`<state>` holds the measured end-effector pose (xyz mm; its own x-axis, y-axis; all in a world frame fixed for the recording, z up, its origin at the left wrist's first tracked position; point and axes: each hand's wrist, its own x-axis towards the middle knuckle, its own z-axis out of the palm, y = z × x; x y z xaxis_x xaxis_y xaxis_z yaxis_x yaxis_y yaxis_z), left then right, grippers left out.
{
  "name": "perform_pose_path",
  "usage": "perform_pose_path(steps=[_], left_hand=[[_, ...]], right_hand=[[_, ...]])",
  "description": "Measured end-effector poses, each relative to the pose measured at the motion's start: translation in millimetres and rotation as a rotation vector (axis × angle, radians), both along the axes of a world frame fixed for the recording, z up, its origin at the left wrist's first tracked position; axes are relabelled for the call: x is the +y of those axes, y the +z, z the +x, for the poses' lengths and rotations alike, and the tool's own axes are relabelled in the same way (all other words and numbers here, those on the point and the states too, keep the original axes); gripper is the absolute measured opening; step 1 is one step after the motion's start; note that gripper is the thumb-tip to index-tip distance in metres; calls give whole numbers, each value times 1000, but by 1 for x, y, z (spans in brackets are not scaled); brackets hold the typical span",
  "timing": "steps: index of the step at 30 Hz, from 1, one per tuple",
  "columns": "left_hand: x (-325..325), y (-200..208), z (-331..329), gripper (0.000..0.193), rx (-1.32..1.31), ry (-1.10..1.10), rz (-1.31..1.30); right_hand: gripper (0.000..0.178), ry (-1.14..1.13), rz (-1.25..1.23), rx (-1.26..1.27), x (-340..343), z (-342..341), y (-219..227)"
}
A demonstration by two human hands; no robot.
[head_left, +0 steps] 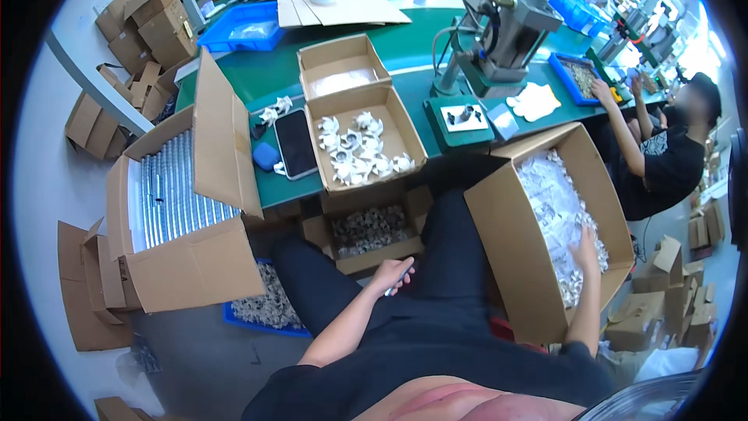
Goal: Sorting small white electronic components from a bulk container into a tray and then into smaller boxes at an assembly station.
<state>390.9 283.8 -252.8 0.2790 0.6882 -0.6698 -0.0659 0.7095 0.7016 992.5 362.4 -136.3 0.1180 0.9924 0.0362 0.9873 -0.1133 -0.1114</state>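
Note:
My left hand (392, 275), above my lap, is closed round a slim object (400, 281) with a silvery end; its kind is hard to make out. To the right, my right hand (586, 251) reaches into a large cardboard box (506, 253) tilted beside my leg. Its fingers look stretched out, touching a crumpled clear plastic bag (548, 196) and small whitish parts (573, 290). In front of me, an open carton (405, 126) on the green bench holds several white bladed impellers (360, 144). A dark phone (297, 143) lies to its left.
A press machine (502, 31) stands on the bench (234, 82). At left, an open box (187, 265) holds rows of metal rods (183, 187). Under the bench sits a carton of small parts (370, 230); a blue tray (269, 300) is on the floor. A co-worker (670, 148) sits at right.

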Motion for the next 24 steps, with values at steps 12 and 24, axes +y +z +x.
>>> perform_pose_path(steps=[12, 24], left_hand=[[18, -34, 1, 48, 176, -293, 83], [8, -41, -24, 48, 214, -138, 71]], right_hand=[[23, -274, -644, 325, -100, -9, -5], [7, 21, -109, 849, 24, -84, 145]])
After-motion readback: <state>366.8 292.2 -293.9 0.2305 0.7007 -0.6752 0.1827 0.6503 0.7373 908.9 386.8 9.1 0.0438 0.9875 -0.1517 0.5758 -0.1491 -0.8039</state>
